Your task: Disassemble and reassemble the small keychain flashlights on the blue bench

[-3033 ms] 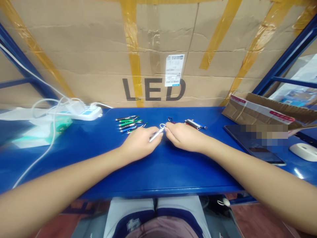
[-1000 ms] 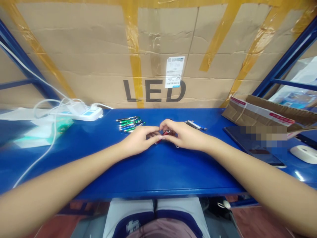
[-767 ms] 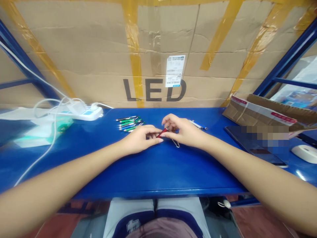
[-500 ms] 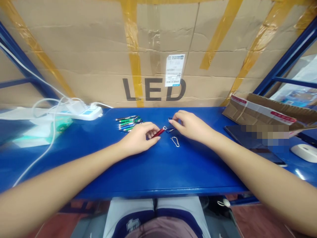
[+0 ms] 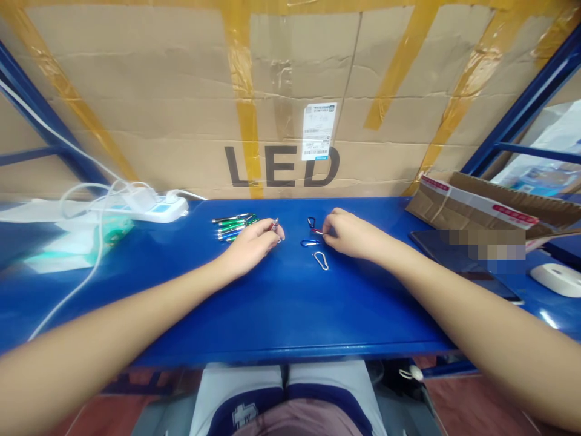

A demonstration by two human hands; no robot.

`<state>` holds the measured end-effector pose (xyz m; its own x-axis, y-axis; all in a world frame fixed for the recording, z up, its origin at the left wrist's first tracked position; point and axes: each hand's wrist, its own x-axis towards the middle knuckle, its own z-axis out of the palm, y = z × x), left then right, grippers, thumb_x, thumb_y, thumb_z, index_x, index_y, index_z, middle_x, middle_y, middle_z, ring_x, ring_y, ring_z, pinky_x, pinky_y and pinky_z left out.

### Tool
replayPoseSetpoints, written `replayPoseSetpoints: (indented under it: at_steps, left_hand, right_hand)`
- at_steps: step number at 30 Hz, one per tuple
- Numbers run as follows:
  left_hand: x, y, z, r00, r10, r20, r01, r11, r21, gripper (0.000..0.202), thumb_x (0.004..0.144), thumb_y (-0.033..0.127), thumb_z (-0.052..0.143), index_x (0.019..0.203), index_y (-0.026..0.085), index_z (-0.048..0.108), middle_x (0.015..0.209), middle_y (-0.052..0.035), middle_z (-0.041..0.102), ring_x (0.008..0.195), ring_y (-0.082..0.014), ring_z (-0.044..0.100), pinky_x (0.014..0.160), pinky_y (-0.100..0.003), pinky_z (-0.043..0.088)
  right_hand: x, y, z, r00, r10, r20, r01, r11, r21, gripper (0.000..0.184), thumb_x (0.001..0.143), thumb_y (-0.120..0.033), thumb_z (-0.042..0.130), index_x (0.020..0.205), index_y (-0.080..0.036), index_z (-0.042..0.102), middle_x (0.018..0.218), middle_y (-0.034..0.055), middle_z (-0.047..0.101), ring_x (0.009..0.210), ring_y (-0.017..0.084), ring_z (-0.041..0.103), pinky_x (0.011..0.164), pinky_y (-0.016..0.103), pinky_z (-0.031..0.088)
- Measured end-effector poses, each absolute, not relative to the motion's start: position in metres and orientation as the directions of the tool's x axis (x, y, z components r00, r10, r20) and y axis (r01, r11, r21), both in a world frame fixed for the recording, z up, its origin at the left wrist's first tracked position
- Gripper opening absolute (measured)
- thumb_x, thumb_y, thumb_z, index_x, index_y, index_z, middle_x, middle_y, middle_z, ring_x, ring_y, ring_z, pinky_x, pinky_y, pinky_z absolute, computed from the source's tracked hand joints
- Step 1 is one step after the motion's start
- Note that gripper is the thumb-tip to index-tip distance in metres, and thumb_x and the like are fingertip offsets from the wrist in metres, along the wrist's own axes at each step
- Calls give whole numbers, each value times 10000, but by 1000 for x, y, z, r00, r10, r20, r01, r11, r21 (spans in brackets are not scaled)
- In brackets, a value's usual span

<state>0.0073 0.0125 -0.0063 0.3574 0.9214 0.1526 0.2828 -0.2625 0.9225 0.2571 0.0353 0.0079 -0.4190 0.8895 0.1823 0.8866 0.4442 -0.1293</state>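
In the head view, your left hand [image 5: 254, 245] curls closed around a mostly hidden metal-ended piece [image 5: 275, 224], beside the pens [image 5: 233, 225]. Your right hand [image 5: 349, 235] bends its fingertips onto a red clip [image 5: 316, 232]; I can't tell whether they grip it. A gap separates your hands; the blue table's [image 5: 290, 315] front edge lies well apart from both.

From here I see the counter [image 5: 290, 315] with a power strip [image 5: 166, 210] at its left. Closer to the middle lies a pile of slim tubes [image 5: 231, 230], then a dark carabiner [image 5: 311, 222], a blue carabiner [image 5: 310, 243] and a silver carabiner [image 5: 321, 261]. At the right are a cardboard box [image 5: 472, 206], a tablet [image 5: 469, 277] and a mouse [image 5: 559, 280].
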Motion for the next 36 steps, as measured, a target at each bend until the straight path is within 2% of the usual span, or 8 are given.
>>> replayPoseSetpoints:
  at_steps: [7,12,16,20,24,28,32,36]
  left_hand:
    - [13,5,-5,319,936,150,463,-291,837,483,871,617,548,861,154,686,586,39,447,536,-104,370,505,-239,297]
    - [13,4,-3,347,920,182,485,-342,805,425,886,550,563,750,151,612,611,42,429,565,-97,351,522,-236,273]
    - [14,1,-1,387,899,204,499,-390,773,403,916,506,521,718,155,553,615,43,399,581,-102,347,540,-240,277]
    - [16,-2,0,416,878,236,528,-445,723,396,928,479,504,689,163,520,614,42,392,594,-108,353,555,-247,282]
    - [15,-3,1,445,861,246,548,-479,686,400,935,476,489,699,159,549,611,37,415,602,-114,375,567,-252,295]
    - [15,-3,1,463,859,219,543,-470,696,426,944,491,462,700,156,559,600,35,432,583,-111,378,560,-253,299]
    - [16,-5,3,462,868,183,512,-429,744,424,926,500,499,670,163,523,593,37,448,565,-105,384,555,-247,314]
    - [18,-8,5,436,881,184,471,-398,787,456,895,544,541,636,171,497,586,30,473,555,-106,390,548,-244,336]
  right_hand:
    - [243,16,21,-539,737,407,700,661,-270,71,891,-195,575,893,-172,642,1004,80,612,794,166,585,753,296,469]
    - [232,-5,28,-703,576,417,546,813,-202,84,940,-229,555,957,-196,630,1067,76,617,892,183,604,763,286,449]
    - [231,-7,27,-669,651,358,623,754,-207,198,948,-346,579,1093,-212,579,1100,74,653,896,195,624,700,278,426]
    - [233,-3,26,-740,639,210,616,770,-170,286,1016,-435,432,920,-203,569,870,48,674,739,175,606,640,276,383]
    - [231,-3,23,-801,589,111,574,807,-141,329,1049,-411,330,935,-189,545,840,65,676,662,167,586,616,283,366]
    - [227,-7,21,-820,563,104,565,825,-15,320,1050,-374,327,1028,-168,570,891,86,708,669,179,618,613,292,341]
    - [223,-11,22,-791,603,105,611,786,95,328,1038,-368,343,1011,-160,596,853,86,728,645,190,633,580,301,284]
    - [218,-15,24,-735,671,103,678,727,108,298,1018,-345,379,979,-155,605,863,100,743,670,201,657,576,300,277]
